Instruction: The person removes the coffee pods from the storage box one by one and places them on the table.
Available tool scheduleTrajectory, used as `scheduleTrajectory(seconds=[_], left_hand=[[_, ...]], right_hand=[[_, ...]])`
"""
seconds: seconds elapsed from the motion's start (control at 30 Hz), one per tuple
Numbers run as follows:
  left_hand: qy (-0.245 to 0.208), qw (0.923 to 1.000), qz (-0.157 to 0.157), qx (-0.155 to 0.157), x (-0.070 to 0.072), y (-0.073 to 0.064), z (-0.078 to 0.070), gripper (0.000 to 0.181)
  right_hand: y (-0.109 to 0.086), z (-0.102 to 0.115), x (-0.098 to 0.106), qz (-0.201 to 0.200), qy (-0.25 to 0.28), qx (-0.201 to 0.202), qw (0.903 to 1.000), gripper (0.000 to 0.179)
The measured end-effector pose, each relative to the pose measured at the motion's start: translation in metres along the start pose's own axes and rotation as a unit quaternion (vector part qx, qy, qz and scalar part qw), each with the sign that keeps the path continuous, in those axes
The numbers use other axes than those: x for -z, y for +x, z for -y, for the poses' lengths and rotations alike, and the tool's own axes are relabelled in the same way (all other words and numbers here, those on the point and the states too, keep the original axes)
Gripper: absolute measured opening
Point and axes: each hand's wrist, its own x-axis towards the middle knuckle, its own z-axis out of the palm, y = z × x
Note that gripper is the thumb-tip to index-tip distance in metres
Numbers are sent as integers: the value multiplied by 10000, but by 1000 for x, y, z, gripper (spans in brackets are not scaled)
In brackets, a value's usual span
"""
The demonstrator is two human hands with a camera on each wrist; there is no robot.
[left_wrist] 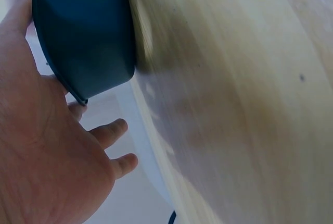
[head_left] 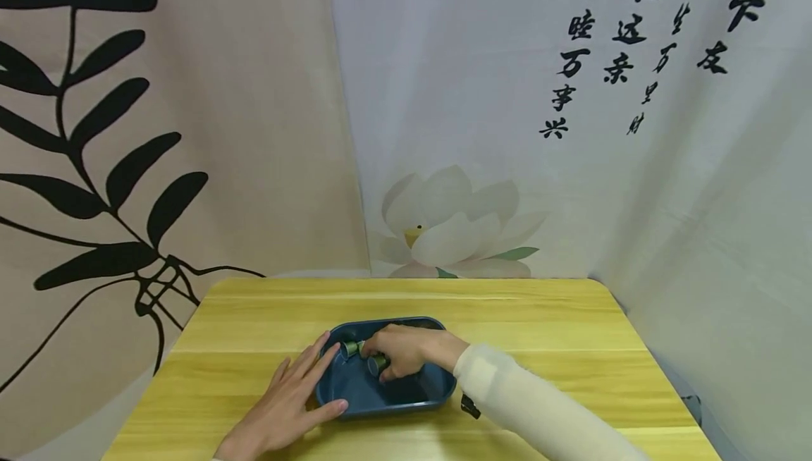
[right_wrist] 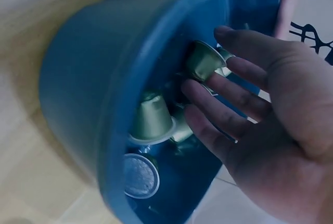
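Observation:
A dark blue tray (head_left: 355, 410) with deep walls sits on the table and holds several green coffee capsules. My left hand (head_left: 282, 401) is spread at its left end, straight fingers along the left rim and the thumb over the front rim. From the left wrist, that hand (left_wrist: 57, 130) shows against the tray's edge. Inside the tray, my right hand (right_wrist: 270, 99) reaches among the capsules with its fingers loosely extended. One green capsule (right_wrist: 203, 62) lies between thumb and fingers, a small gap showing beside the thumb. Another capsule (head_left: 347, 349) is near the left wall.
In the right wrist view, a green capsule (right_wrist: 152, 121) stands rim down near the tray wall, and one with its silver lid (right_wrist: 141, 176) showing lies beside it. The wooden table (head_left: 539, 320) extends around the tray. Printed curtains (head_left: 482, 130) hang behind it.

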Motion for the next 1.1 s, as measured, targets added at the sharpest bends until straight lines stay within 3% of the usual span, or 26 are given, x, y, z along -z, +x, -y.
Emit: scheduleTrajectory(seconds=[0.8,1.1], left_hand=[[-72,9999,-79,9,1,-1,2,93],[-93,9999,-62,28,-1,-1,1,93]], right_hand=[[10,1,-12,-167,37,26,9999,45],[11,1,-18,-213,-64,-148,9996,44]])
